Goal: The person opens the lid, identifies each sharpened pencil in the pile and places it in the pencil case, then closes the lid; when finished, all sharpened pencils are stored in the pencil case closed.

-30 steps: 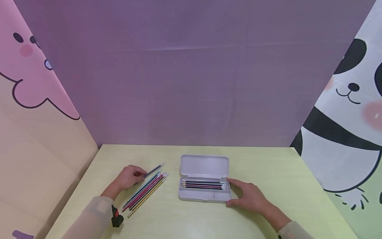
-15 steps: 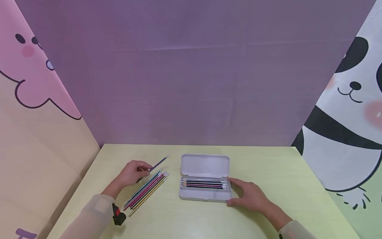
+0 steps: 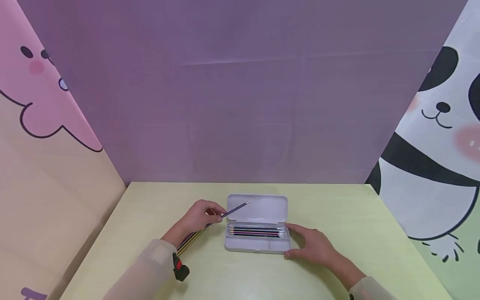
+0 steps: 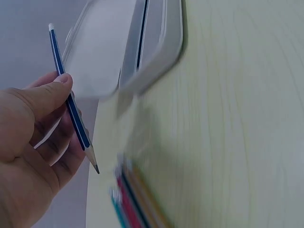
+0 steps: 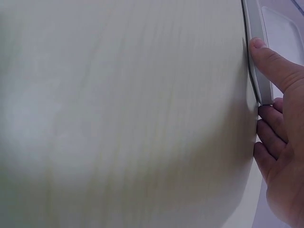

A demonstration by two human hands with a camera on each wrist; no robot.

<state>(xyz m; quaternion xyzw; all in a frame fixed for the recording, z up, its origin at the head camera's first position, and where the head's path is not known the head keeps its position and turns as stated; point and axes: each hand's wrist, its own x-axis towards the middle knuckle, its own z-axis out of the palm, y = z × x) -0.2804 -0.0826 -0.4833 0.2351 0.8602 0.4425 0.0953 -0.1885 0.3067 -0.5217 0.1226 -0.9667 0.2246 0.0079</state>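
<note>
My left hand (image 3: 198, 216) pinches a dark blue striped pencil (image 4: 76, 114) between thumb and fingers. In the left wrist view its sharpened tip points down and its white end points up. From the head view, the white end lies over the raised lid (image 3: 266, 208) of the pencil case (image 3: 243, 244). Several pencils (image 3: 256, 232) lie side by side in the case's long back compartment. With thumb at the front corner and index finger near the hinge side, my right hand (image 3: 316, 248) holds the case's right end. The right wrist view has the thumb against the case wall (image 5: 260, 76).
Loose pencils (image 4: 140, 202) lie in a bundle left of the case, partly hidden under my left forearm in the head view. The case's front part has two shallow compartments. A purple cloth (image 3: 240, 104) hangs behind the pale wooden table (image 3: 330, 204).
My left hand has lifted the blue pencil from beside the loose bundle and carried it right, up to the case's left side. My right hand has stayed at the case.
</note>
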